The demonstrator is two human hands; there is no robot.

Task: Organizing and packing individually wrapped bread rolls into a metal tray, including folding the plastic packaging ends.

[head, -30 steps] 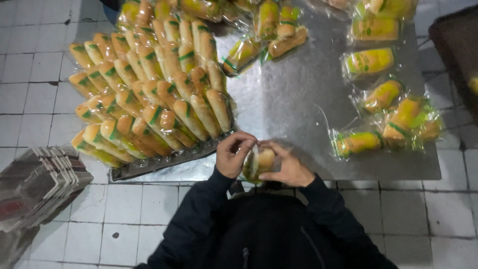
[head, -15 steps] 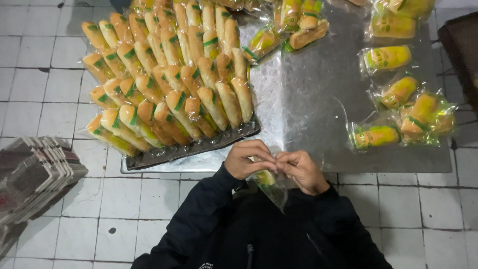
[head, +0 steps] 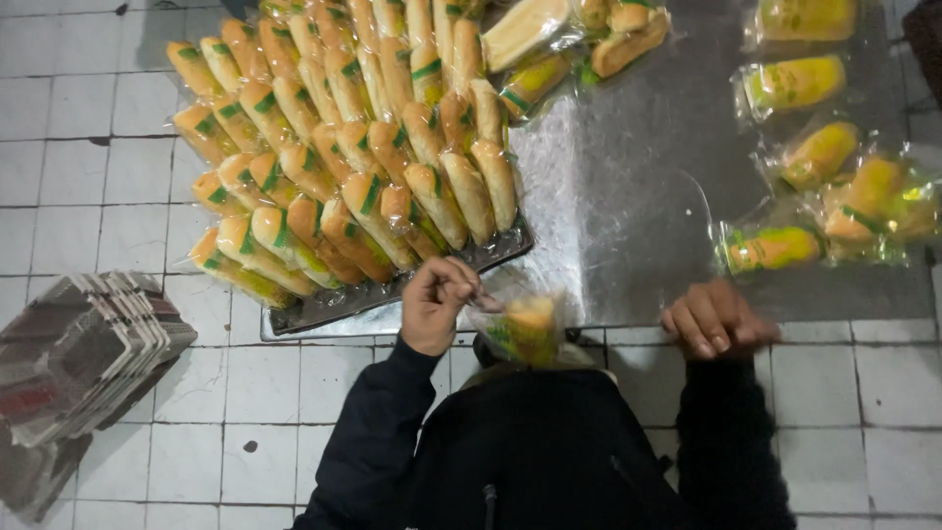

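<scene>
L hand [head: 440, 299] pinches bagged roll [head: 525, 329] w/ fingers closed; R hand [head: 714, 319] loosely curled, holds nothing.

White tiled floor, metal work surface.
Square white tiles [head: 88, 147] with dark grout surround a dull steel sheet [head: 628, 186]; a stack of folded papers [head: 78, 353] lies nearby.

Golden-brown rolls [head: 363, 147] with green stripes on grey metal table [head: 628, 167], white floor tiles [head: 88, 147]

Motion blurs the bagged roll [head: 525, 329]; the top edge crops the tray's rolls [head: 392, 29].
</scene>
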